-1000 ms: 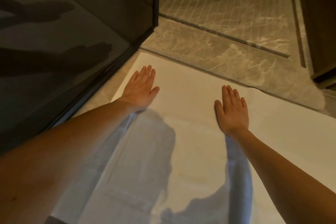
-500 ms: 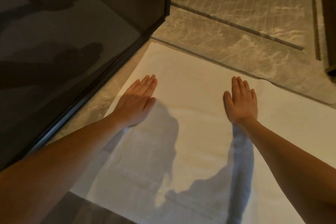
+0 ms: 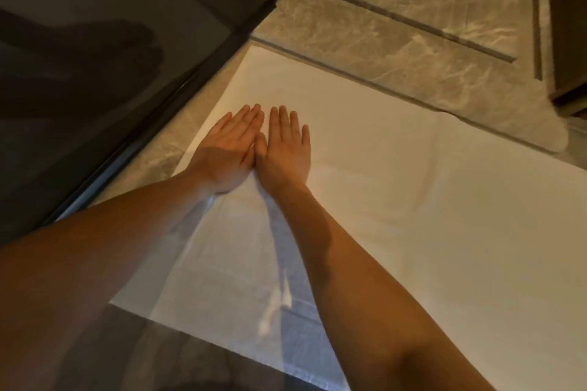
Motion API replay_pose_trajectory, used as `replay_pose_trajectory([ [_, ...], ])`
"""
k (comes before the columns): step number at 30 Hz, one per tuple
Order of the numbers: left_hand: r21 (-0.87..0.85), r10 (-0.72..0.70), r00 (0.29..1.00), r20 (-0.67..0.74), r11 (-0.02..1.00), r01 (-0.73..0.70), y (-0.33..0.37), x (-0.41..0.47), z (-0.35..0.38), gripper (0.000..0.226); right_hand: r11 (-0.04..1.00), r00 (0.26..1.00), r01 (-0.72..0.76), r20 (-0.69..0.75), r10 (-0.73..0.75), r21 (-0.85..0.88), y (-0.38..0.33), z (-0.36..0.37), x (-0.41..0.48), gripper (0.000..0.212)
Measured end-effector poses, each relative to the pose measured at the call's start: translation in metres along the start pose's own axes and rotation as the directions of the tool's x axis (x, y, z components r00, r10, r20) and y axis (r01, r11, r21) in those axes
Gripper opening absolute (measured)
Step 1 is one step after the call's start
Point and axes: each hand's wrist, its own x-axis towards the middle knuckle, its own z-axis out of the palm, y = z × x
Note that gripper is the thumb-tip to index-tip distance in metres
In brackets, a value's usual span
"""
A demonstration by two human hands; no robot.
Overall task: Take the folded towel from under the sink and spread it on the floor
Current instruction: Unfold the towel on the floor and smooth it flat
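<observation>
Marble floor [image 3: 397, 51] bore the white towel [image 3: 413, 200], spread flat beside the dark glass panel [image 3: 111, 41]. Its long axis ran along the floor's joint line, from the panel toward the right of view. The left hand [image 3: 227, 152] and right hand [image 3: 284, 152], well apart half a second before, had met near its left end. They lay palms down with fingers straight and thumbs touching.

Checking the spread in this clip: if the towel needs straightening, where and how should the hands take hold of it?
Probably its far right corner: the towel lies flat, but that corner crosses the floor seam, edge free. Pinch it from the right, thumb on top. The left hand and right hand both rest flat near the left end.
</observation>
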Motion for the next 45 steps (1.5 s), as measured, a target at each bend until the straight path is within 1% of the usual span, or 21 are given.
replay_pose_trajectory([
  [3,0.01,-0.014,1.0,0.003,1.0,0.014,-0.001,-0.001,0.003,0.062,0.997,0.999,-0.038,-0.028,0.036,-0.073,0.054,-0.006,-0.022,0.061],
  [7,0.014,-0.026,1.0,0.008,1.0,0.026,-0.001,0.001,0.001,0.064,0.964,0.97,-0.232,-0.108,0.219,-0.128,0.144,-0.03,-0.068,0.066],
  [9,0.013,-0.037,0.999,0.017,0.999,0.037,0.002,-0.001,-0.001,0.064,0.958,0.965,-0.255,-0.093,0.244,-0.129,0.165,-0.038,-0.077,0.066],
  [13,0.007,-0.04,0.999,0.033,0.999,0.04,0.004,-0.004,-0.002,0.064,0.959,0.968,-0.246,-0.082,0.237,-0.143,0.167,-0.039,-0.08,0.064],
  [17,0.012,-0.083,0.996,0.038,0.997,0.083,0.018,-0.01,-0.01,0.067,0.961,0.97,-0.241,-0.076,0.233,-0.134,0.165,-0.041,-0.08,0.064],
  [19,0.028,-0.001,1.0,0.023,1.0,0.001,0.035,-0.028,-0.009,0.066,0.962,0.968,-0.245,-0.079,0.236,-0.12,0.165,-0.042,-0.079,0.064],
  [21,0.026,0.094,0.992,0.081,0.995,-0.097,0.041,-0.056,-0.007,0.064,0.961,0.967,-0.251,-0.078,0.243,-0.119,0.167,-0.042,-0.081,0.064],
  [23,0.029,0.086,0.991,0.102,0.996,-0.09,0.029,-0.081,-0.009,0.064,0.961,0.97,-0.241,-0.063,0.234,-0.138,0.168,-0.042,-0.082,0.064],
  [25,0.03,0.051,0.996,0.071,0.998,-0.053,0.011,-0.094,-0.013,0.062,0.961,0.972,-0.234,-0.052,0.229,-0.146,0.167,-0.043,-0.079,0.064],
  [27,0.027,0.028,0.997,0.068,0.999,-0.03,0.004,-0.102,-0.013,0.061,0.946,0.961,-0.278,-0.037,0.276,-0.166,0.162,-0.047,-0.077,0.063],
  [29,0.014,0.039,0.997,0.07,0.999,-0.04,0.002,-0.102,-0.01,0.06,0.913,0.921,-0.39,-0.049,0.387,-0.121,0.14,-0.05,-0.073,0.062],
  [30,0.01,0.049,0.997,0.067,0.999,-0.05,0.001,-0.101,-0.008,0.059,0.905,0.91,-0.414,-0.066,0.41,-0.092,0.119,-0.048,-0.073,0.061],
  [31,0.013,0.055,0.997,0.062,0.998,-0.056,-0.001,-0.101,-0.007,0.059,0.923,0.924,-0.379,-0.084,0.373,-0.062,0.089,-0.041,-0.073,0.061],
  [33,0.031,0.062,0.997,0.044,0.998,-0.063,-0.004,-0.101,-0.003,0.058,0.983,0.98,-0.182,-0.079,0.183,0.021,0.018,-0.018,-0.075,0.06],
  [34,0.028,0.059,0.998,0.035,0.998,-0.06,-0.004,-0.1,-0.002,0.058,0.993,0.993,-0.095,-0.066,0.1,0.071,-0.017,-0.005,-0.076,0.06],
  [35,0.008,0.049,0.998,0.026,0.999,-0.049,-0.003,-0.099,-0.001,0.06,0.992,0.997,-0.05,-0.053,0.056,0.113,-0.047,0.005,-0.078,0.059],
  [37,-0.03,0.026,1.0,0.016,0.999,-0.025,-0.001,-0.098,0.001,0.067,0.988,0.998,-0.049,-0.02,0.052,0.147,-0.073,0.021,-0.08,0.059],
  [39,0.01,0.04,0.999,0.023,0.999,-0.04,-0.002,-0.099,0.004,0.064,0.994,1.0,-0.032,0.002,0.032,0.101,-0.06,0.028,-0.082,0.058],
  [41,0.04,0.061,0.998,0.025,0.997,-0.062,-0.006,-0.1,0.005,0.059,0.998,1.0,-0.012,-0.025,0.014,0.059,-0.031,0.026,-0.094,0.058],
  [43,0.038,0.055,0.998,0.022,0.998,-0.056,-0.007,-0.101,0.002,0.059,0.998,0.997,-0.052,-0.059,0.053,0.025,0.006,0.02,-0.107,0.058],
  [45,0.03,0.054,0.998,0.023,0.998,-0.055,-0.005,-0.101,0.001,0.06,0.992,0.991,-0.121,-0.051,0.12,-0.021,0.046,0.012,-0.123,0.06],
])
